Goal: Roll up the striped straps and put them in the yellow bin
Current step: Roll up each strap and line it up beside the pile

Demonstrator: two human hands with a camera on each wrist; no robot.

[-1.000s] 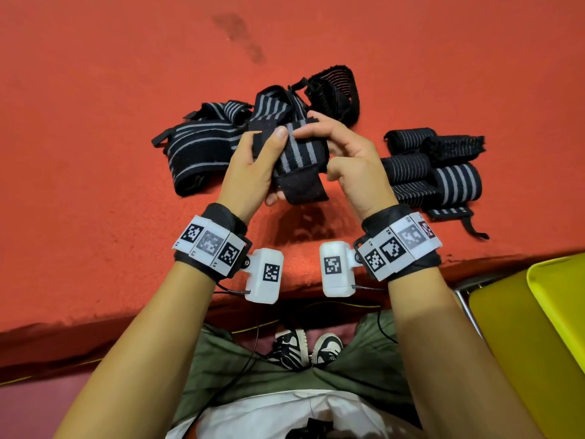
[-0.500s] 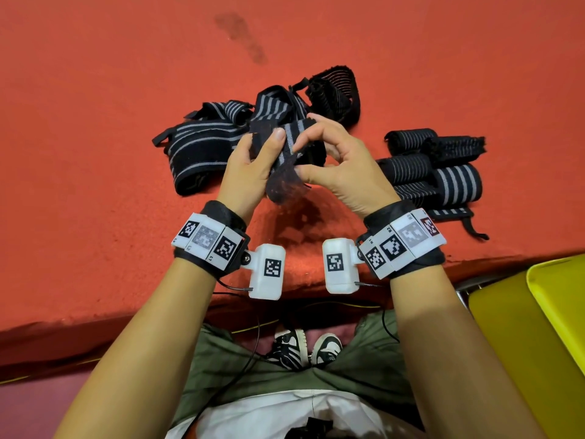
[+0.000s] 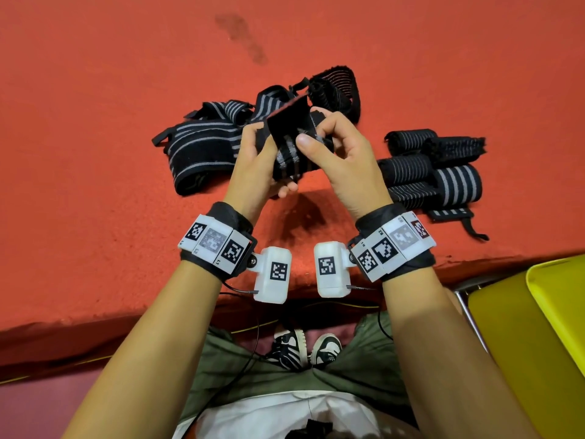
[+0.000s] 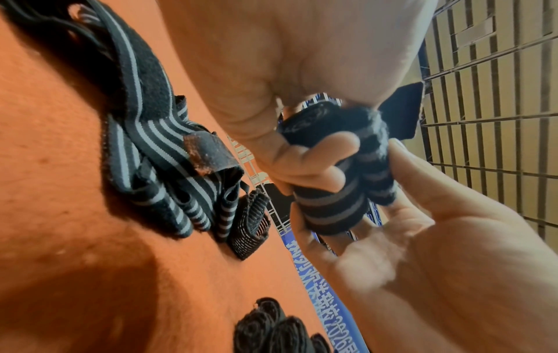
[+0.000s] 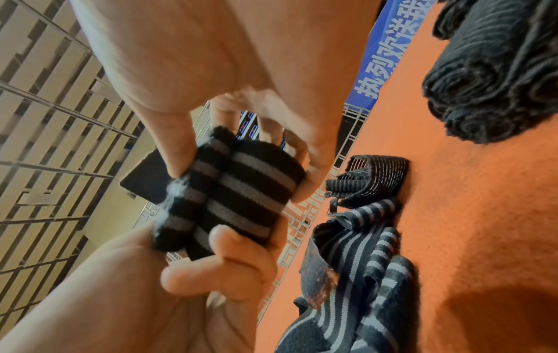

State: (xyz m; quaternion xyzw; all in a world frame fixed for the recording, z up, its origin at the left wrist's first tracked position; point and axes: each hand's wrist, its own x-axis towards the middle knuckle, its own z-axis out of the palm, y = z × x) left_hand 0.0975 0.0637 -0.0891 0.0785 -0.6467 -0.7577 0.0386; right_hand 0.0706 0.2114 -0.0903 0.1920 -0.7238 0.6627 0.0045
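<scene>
Both hands hold one black strap with grey stripes (image 3: 289, 153) above the red table. My left hand (image 3: 256, 166) curls round the rolled part (image 4: 332, 205). My right hand (image 3: 335, 147) pinches the strap's loose end with thumb and fingers (image 5: 181, 152), and a plain black flap (image 3: 286, 120) sticks up behind. Unrolled striped straps (image 3: 202, 147) lie in a heap just beyond my left hand. Several rolled straps (image 3: 437, 172) lie to the right of my right hand. The yellow bin (image 3: 538, 327) stands off the table's near right corner.
The red table (image 3: 95, 153) is covered in felt-like cloth, with a dark stain (image 3: 243, 36) at the back. Its near edge (image 3: 95, 324) runs just under my wrists. My legs and shoes (image 3: 304, 346) are below it.
The strap's loose end was hanging below my hands; it has been turned over the roll and its black flap now stands up behind. Both hands stayed in place.
</scene>
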